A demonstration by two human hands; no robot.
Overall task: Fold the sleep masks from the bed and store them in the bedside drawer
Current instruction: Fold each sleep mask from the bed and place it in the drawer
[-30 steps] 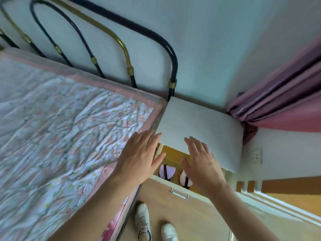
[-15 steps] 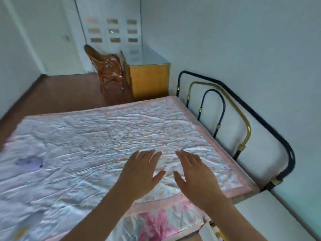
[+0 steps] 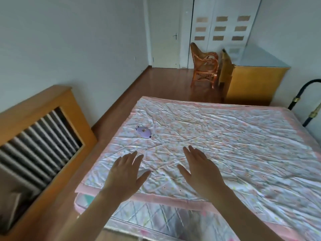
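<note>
A small lilac sleep mask [image 3: 143,132] with a dark strap lies on the floral quilt of the bed [image 3: 225,136], near the bed's far left corner. My left hand [image 3: 126,174] hovers over the near left part of the quilt, fingers straight and spread, holding nothing. My right hand [image 3: 199,171] is beside it to the right, also flat and empty. The mask lies beyond my left hand, apart from both hands. A pale patch shows just under my left hand; I cannot tell what it is. The bedside drawer is out of view.
A wooden radiator cover [image 3: 40,136] runs along the left wall. A rattan chair [image 3: 204,66] and a yellow cabinet [image 3: 251,77] stand past the bed's far edge. The black and brass bed frame [image 3: 311,108] rises at the right. Wooden floor lies between bed and radiator cover.
My view has swung left from the bedside drawer across the bed to its foot end. Both hands stayed open and in front of me. The lilac mask has come into clear view.
</note>
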